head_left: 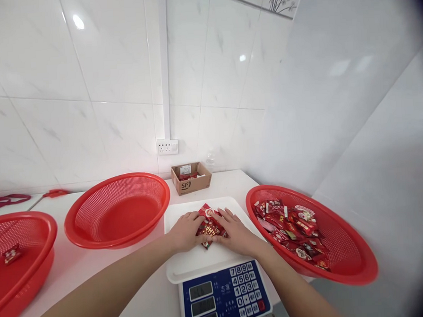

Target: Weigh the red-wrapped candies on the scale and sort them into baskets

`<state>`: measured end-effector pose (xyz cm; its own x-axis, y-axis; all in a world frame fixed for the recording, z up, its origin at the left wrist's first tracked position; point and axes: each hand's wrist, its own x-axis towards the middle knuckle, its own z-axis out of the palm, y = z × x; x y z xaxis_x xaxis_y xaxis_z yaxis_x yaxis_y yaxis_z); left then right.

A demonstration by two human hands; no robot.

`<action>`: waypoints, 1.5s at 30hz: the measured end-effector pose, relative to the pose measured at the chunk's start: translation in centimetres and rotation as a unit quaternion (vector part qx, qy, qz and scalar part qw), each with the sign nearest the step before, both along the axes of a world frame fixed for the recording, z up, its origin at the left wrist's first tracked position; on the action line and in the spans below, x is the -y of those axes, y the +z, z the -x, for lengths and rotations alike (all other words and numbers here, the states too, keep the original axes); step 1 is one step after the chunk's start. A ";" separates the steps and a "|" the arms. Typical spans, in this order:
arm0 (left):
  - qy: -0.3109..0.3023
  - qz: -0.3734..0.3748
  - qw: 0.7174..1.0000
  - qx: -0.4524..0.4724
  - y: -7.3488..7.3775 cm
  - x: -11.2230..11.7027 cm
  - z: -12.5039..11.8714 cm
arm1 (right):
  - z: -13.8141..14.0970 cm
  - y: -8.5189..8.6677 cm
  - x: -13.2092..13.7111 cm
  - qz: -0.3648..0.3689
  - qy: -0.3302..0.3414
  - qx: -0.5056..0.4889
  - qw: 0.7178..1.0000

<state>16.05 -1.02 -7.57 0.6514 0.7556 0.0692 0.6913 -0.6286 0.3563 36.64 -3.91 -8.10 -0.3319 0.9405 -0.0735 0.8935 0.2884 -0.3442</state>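
Note:
A small heap of red candy packets (211, 226) lies on the white weighing pan (202, 260) of an electronic scale. My left hand (186, 231) rests against the heap's left side, fingers curled round it. My right hand (234, 232) presses on the heap's right side with fingers stretched and laid over the packets. Both hands cup the heap between them. The scale's blue front panel (224, 295) with displays and keypad faces me.
A red mesh basket (341, 265) at right holds several red packets. An empty red basket (118, 210) sits left of the scale, another (21, 253) at far left holds one packet. A small cardboard box (191, 177) stands by the tiled wall.

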 end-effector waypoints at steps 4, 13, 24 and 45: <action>-0.004 -0.030 1.000 -0.003 0.3 0.4 -0.2 | -0.1 -0.1 -0.1 0.007 0.004 -0.005 1.000; 0.025 -0.018 1.000 -0.002 0.0 0.8 -1.4 | -0.5 -0.7 -0.1 0.009 -0.004 -0.014 1.000; 0.208 -0.002 0.976 0.070 3.7 -2.5 5.4 | -0.1 -0.3 -0.1 -0.010 -0.004 -0.026 1.000; 0.278 -0.466 0.817 0.195 -7.3 5.6 13.4 | 2.1 -0.7 -2.6 -0.158 0.027 -0.075 0.984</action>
